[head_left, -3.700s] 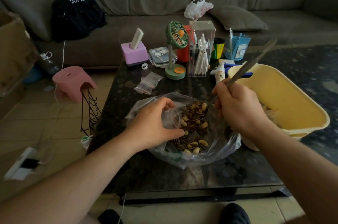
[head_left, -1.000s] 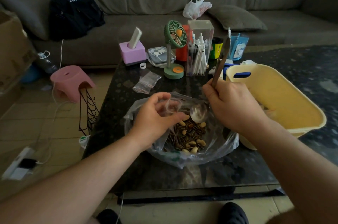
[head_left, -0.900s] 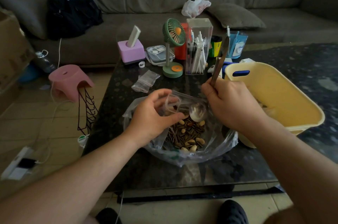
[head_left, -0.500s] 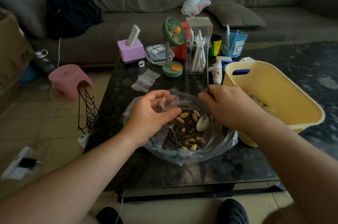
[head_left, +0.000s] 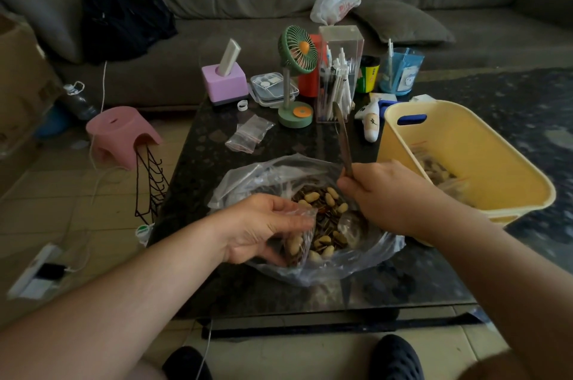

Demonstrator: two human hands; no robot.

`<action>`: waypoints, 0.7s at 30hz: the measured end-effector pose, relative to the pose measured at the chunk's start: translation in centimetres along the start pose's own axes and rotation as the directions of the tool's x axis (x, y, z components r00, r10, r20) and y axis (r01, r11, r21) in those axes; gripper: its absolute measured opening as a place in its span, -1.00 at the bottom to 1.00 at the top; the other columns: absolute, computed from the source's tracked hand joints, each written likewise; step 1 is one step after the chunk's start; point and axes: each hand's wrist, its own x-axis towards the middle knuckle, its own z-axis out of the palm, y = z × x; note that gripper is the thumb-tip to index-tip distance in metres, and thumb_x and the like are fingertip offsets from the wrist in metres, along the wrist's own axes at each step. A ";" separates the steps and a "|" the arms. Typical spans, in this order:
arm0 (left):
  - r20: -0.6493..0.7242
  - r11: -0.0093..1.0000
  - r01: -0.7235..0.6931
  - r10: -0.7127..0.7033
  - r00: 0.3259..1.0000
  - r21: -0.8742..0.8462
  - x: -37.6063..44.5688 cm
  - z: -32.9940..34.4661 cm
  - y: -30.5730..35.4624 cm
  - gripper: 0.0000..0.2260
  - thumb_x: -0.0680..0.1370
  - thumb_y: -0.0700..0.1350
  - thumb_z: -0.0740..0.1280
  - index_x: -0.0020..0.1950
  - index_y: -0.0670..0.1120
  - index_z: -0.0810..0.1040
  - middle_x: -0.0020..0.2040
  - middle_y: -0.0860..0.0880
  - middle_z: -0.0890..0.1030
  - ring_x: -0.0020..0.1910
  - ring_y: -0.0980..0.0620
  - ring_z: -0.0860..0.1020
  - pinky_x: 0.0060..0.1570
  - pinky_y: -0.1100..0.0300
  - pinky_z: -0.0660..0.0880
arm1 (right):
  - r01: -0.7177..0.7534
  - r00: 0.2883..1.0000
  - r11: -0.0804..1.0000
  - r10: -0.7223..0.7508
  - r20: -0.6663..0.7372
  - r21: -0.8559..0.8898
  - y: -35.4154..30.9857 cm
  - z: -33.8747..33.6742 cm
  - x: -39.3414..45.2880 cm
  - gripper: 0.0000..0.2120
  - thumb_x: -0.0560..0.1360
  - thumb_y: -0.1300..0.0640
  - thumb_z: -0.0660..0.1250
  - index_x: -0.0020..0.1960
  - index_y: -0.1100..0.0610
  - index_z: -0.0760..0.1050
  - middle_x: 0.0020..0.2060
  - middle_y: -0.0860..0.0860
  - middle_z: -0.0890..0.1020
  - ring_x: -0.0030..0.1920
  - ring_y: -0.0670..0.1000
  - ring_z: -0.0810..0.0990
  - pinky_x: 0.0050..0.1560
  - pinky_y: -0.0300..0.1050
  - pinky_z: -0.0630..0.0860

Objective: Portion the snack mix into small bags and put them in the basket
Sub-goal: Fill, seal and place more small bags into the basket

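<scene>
A big clear plastic bag (head_left: pixel 248 175) lies open on the dark table, holding the snack mix (head_left: pixel 328 218) of peanuts and striped seeds. My left hand (head_left: pixel 263 227) holds a small clear bag (head_left: pixel 297 246) with some mix in it, low at the big bag's left side. My right hand (head_left: pixel 384 193) grips a metal spoon (head_left: pixel 342 138) by its handle, which points up and away; the bowl is down in the mix, partly seen through plastic. The yellow basket (head_left: pixel 483 162) stands right of the big bag, with filled small bags (head_left: pixel 440 175) inside.
Spare small zip bags (head_left: pixel 248 134) lie behind the big bag. Further back stand a green desk fan (head_left: pixel 296 69), a clear pen box (head_left: pixel 338 76), a pink holder (head_left: pixel 224 85) and cups. A pink stool (head_left: pixel 119 134) and wire rack sit on the floor at left.
My left hand has dropped lower and nearer with the small bag, which now has mix in it. The spoon stays upright in my right hand, its bowl down in the mix.
</scene>
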 end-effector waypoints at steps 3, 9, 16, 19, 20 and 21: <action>-0.030 0.997 -0.015 0.013 0.999 -0.074 0.4 0.5 -0.3 -0.69 0.54 -0.21 0.53 0.29 -0.11 0.67 0.19 -0.11 0.74 0.28 -0.12 0.64 0.15 -0.38 0.61 | 0.000 1.000 0.998 0.001 -0.010 0.068 -0.2 0.7 0.0 -0.68 0.72 -0.09 0.17 -0.21 -0.11 0.38 -0.22 -0.15 0.51 -0.18 -0.09 0.49 -0.20 -0.17 0.33; -0.013 0.959 -0.055 0.053 0.998 -0.278 1.0 1.2 -0.4 -0.61 0.54 -0.17 0.51 0.37 -0.17 0.63 0.25 -0.21 0.70 0.23 -0.16 0.69 0.05 -0.28 0.67 | -0.063 0.998 0.948 0.067 0.000 0.310 -1.0 1.6 0.0 -0.74 0.72 -0.07 0.18 -0.06 -0.05 0.53 -0.20 -0.06 0.65 -0.29 -0.12 0.66 -0.17 -0.15 0.61; -0.029 0.934 -0.114 0.110 0.993 -0.338 0.3 0.3 1.2 -0.68 0.44 -0.15 0.51 0.19 -0.15 0.69 0.08 -0.15 0.76 0.01 -0.11 0.73 -0.12 -0.23 0.70 | -0.132 0.971 0.905 0.200 -0.130 0.404 0.1 1.4 0.3 -0.76 0.71 -0.03 0.18 -0.06 -0.05 0.55 -0.22 -0.04 0.68 -0.25 -0.10 0.66 -0.21 -0.17 0.53; -0.119 0.955 -0.244 0.226 0.967 -0.168 -0.2 -0.5 1.8 -0.54 0.35 -0.16 0.56 0.24 -0.10 0.63 0.10 -0.11 0.76 0.03 -0.10 0.73 -0.06 -0.19 0.70 | -0.134 0.954 0.891 0.234 -0.186 0.435 0.3 1.2 0.6 -0.76 0.71 -0.02 0.19 -0.08 -0.04 0.55 -0.26 -0.03 0.69 -0.25 -0.08 0.67 -0.22 -0.15 0.53; -0.163 0.952 -0.303 0.293 0.942 -0.045 -0.3 -0.7 1.8 -0.49 0.32 -0.15 0.58 0.26 -0.07 0.62 0.09 -0.07 0.77 0.04 -0.08 0.73 0.01 -0.16 0.70 | -0.135 0.948 0.880 0.249 -0.200 0.455 0.3 1.1 0.6 -0.75 0.71 -0.02 0.19 -0.07 -0.03 0.56 -0.26 -0.02 0.70 -0.25 -0.06 0.68 -0.21 -0.13 0.56; -0.198 0.930 -0.356 0.368 0.909 0.096 -0.4 -0.9 1.8 -0.46 0.30 -0.12 0.61 0.27 -0.04 0.61 0.09 -0.02 0.77 0.07 -0.03 0.73 0.09 -0.12 0.69 | -0.133 0.941 0.875 0.259 -0.216 0.466 0.3 1.0 0.6 -0.75 0.71 -0.03 0.19 -0.07 -0.03 0.56 -0.27 -0.02 0.70 -0.25 -0.05 0.68 -0.18 -0.10 0.58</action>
